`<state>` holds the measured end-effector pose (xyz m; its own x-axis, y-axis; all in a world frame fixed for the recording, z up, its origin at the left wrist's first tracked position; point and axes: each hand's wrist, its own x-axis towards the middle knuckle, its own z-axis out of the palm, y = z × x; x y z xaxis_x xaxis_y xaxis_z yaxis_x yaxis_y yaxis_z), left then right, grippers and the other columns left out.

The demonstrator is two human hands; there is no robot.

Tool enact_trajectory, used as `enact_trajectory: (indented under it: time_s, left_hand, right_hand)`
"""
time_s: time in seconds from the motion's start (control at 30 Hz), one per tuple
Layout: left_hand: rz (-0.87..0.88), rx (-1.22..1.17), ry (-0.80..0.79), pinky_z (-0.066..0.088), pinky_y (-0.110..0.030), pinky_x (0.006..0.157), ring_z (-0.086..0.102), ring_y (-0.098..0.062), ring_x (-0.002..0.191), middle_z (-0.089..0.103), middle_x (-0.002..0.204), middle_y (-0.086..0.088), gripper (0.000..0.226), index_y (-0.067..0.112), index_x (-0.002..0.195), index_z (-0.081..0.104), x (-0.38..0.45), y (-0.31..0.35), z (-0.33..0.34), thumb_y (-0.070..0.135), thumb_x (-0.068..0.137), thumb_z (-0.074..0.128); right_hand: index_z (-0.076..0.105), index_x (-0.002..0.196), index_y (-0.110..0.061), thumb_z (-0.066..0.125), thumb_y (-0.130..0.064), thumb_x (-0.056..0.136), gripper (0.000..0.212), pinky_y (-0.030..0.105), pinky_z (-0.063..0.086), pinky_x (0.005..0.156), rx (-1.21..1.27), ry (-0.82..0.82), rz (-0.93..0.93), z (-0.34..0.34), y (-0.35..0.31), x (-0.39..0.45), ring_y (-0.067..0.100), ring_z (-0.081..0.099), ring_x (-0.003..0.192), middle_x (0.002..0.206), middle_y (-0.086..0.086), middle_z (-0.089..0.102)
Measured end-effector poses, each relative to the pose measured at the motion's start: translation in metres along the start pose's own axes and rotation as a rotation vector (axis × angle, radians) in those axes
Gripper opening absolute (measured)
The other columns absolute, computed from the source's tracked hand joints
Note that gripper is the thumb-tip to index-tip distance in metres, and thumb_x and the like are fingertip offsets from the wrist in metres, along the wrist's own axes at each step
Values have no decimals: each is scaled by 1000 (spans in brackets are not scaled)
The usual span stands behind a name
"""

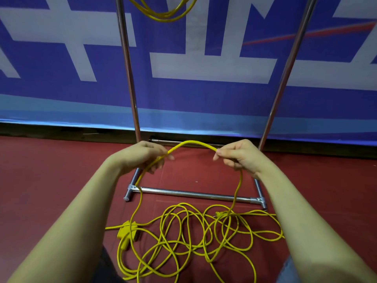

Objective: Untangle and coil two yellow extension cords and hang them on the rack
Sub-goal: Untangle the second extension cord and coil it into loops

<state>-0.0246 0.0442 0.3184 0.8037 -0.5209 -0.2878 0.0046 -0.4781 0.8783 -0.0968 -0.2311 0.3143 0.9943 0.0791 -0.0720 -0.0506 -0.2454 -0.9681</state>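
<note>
A yellow extension cord (183, 237) lies in a loose tangle on the red floor in front of me. Its socket block (127, 233) rests at the tangle's left and a plug (218, 214) near its right. My left hand (142, 155) and my right hand (237, 155) each grip the same cord, and a short arch of it (192, 142) spans between them. From each hand a strand drops to the pile. A second yellow cord (163, 11) hangs coiled at the top of the chrome rack (127, 58).
The rack's two uprights rise on either side of my hands, and its base bar (193, 194) lies on the floor just beyond the tangle. A blue and white banner (204, 94) stands close behind the rack. Red floor (51, 170) spreads left and right.
</note>
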Motion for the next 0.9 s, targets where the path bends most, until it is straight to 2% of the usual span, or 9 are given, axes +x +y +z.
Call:
enact_trajectory:
  time_s: [0.1,0.2,0.3,0.4,0.5,0.7,0.9]
  left_hand:
    - [99,-91,-61,43,-23,54,50,-13,56,61,66,-1,40,2,100,70,1,10,17,37,93,51]
    - [208,-38,-86,38,-20,49,45,-11,49,60,63,-1,24,10,89,69,6,23,39,28,96,54]
    - [196,-124,-63,32,-20,43,42,-11,41,58,57,-2,22,6,84,68,11,26,48,21,96,57]
    - [146,-164,48,27,-20,40,40,-11,38,55,51,-1,21,4,81,68,13,26,46,18,94,60]
    - [105,-222,209,24,-18,37,40,-9,34,53,49,2,21,3,79,67,15,22,40,16,94,60]
    - [62,-315,466,27,-17,38,45,-7,35,55,49,4,23,6,76,66,17,9,20,17,95,60]
    - [75,-257,612,31,-19,42,49,-5,37,56,44,5,25,12,68,63,12,5,14,17,93,62]
  right_hand:
    - [71,78,-2,60,-13,89,19,19,16,40,-36,-49,7,8,-4,2,5,24,33,40,0,42]
    - [70,78,-1,60,-12,90,19,18,16,38,8,-94,1,19,-5,6,5,24,29,42,3,46]
    - [69,79,1,58,-11,90,19,16,21,36,84,-139,-10,21,-5,6,5,28,28,47,5,50]
    - [70,86,-2,57,-13,91,18,16,33,40,94,-202,25,21,0,7,8,41,34,54,6,57]
    - [71,82,-4,56,-15,91,20,16,41,43,66,-220,103,18,8,8,11,49,39,54,5,59]
    - [71,81,-2,57,-14,91,21,18,44,46,85,-158,137,6,14,8,13,51,43,55,6,59]
    - [71,79,-3,58,-12,90,19,15,37,46,30,-52,7,5,6,7,8,42,40,53,3,56]
